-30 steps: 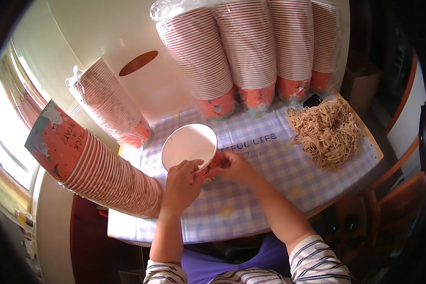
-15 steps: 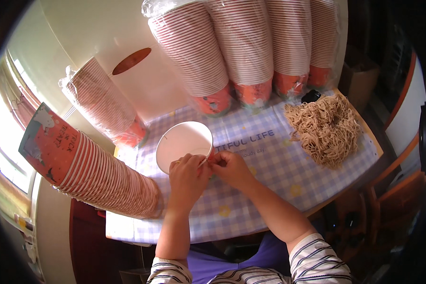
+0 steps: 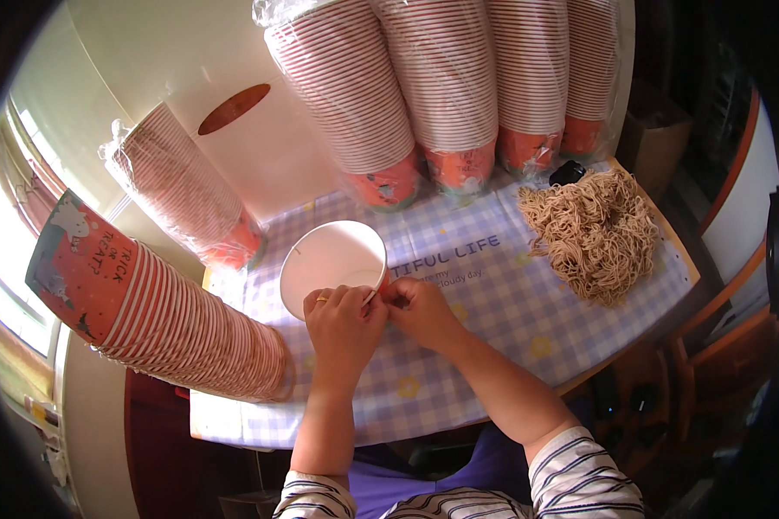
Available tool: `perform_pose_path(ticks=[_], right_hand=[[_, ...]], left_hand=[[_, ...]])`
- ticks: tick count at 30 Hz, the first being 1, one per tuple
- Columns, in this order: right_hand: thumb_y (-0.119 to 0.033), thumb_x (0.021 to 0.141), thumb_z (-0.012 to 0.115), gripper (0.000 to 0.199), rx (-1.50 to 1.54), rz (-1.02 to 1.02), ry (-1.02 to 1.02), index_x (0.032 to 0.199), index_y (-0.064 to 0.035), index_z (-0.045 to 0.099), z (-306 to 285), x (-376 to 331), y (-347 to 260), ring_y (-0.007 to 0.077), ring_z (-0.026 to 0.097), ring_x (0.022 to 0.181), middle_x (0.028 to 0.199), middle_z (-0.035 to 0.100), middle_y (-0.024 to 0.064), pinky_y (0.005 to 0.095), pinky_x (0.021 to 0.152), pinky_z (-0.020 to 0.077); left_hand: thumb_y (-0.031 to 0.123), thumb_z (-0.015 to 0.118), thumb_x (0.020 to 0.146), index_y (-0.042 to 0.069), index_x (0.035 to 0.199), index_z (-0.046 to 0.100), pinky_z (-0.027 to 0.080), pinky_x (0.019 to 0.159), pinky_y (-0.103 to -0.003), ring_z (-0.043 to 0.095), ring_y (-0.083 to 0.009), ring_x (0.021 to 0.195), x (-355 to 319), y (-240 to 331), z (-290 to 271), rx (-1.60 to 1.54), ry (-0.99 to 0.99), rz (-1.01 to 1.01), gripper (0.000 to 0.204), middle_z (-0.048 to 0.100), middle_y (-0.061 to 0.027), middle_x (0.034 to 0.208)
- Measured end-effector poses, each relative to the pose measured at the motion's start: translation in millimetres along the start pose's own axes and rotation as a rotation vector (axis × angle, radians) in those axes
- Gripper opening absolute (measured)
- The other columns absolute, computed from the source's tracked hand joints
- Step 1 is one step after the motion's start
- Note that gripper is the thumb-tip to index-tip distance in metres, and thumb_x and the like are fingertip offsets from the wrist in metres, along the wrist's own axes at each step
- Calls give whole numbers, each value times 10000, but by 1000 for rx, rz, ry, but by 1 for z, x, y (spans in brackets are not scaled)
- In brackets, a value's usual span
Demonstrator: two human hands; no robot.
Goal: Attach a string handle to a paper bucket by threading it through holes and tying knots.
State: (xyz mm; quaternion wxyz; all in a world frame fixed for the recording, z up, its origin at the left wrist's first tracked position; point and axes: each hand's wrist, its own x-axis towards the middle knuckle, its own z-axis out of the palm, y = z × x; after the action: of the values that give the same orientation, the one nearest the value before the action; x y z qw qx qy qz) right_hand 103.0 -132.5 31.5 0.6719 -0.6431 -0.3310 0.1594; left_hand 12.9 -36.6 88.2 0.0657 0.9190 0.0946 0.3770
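A paper bucket [image 3: 320, 259], white inside and orange outside, rests on the table with its mouth tilted towards me. My left hand [image 3: 344, 322] grips its near right rim, fingers closed over the edge. Against the outer wall, just right of that, my right hand [image 3: 420, 313] is closed in a pinch; what lies between its fingertips is hidden. A short pale bit, perhaps cord, shows between the two hands. High on the bucket's left inner wall sits a small dark mark. To the right lies a tangled heap of tan cords [image 3: 590, 238].
At left leans a tall stack of nested orange buckets [image 3: 199, 320], with tan cords along its side. Behind it stands a plastic-wrapped stack [image 3: 182, 190]. Several more wrapped stacks [image 3: 342, 95] line the back. A small black object [image 3: 568, 173] touches the cord heap. A checked cloth [image 3: 493, 346] covers the table.
The bucket has shifted very slightly left in view, as have the stacks at left. My left hand has moved a little lower on the rim; both hands keep their hold there.
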Motion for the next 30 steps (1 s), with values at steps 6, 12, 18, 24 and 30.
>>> perform_pose_path(ticks=[6, 12, 18, 24, 30], right_hand=[[-137, 727, 699, 187, -32, -49, -3, 836, 9, 652, 0, 0, -1, 262, 648, 715, 788, 652, 167, 344, 648, 495], [-127, 736, 689, 162, -54, -69, 2, 824, 4, 653, 0, -1, -7, 293, 642, 715, 789, 644, 170, 359, 636, 491], [-134, 738, 702, 177, -52, -49, 22, 824, 12, 651, 1, 0, -5, 254, 645, 715, 809, 650, 153, 344, 648, 497], [-300, 648, 810, 490, -126, 62, 13, 966, 14, 609, -3, 2, -4, 223, 623, 821, 908, 632, 128, 349, 722, 495], [-329, 620, 852, 725, -242, 184, 143, 1152, -19, 469, 7, -1, -11, 187, 574, 882, 1063, 578, 107, 315, 768, 483]], left_hand=[[117, 678, 691, 75, 723, 654, 439, 827, -397, 618, -238, 671, -1, -7, 4, -11, 75, 83, 58, 648, -66, 693], [111, 684, 691, 80, 725, 655, 443, 833, -398, 629, -236, 683, -2, -8, 4, -27, 83, 88, 54, 647, -60, 679], [150, 698, 706, 89, 776, 670, 418, 887, -403, 634, -237, 715, -2, -7, -5, -60, 2, 41, 97, 660, -57, 738], [180, 697, 736, 83, 910, 665, 359, 964, -402, 638, -226, 784, -11, -15, -23, -23, -55, -43, 202, 665, -57, 820], [90, 668, 782, 49, 925, 660, 426, 857, -346, 633, -212, 788, -24, -29, -7, -198, 99, -177, 148, 650, -86, 806]])
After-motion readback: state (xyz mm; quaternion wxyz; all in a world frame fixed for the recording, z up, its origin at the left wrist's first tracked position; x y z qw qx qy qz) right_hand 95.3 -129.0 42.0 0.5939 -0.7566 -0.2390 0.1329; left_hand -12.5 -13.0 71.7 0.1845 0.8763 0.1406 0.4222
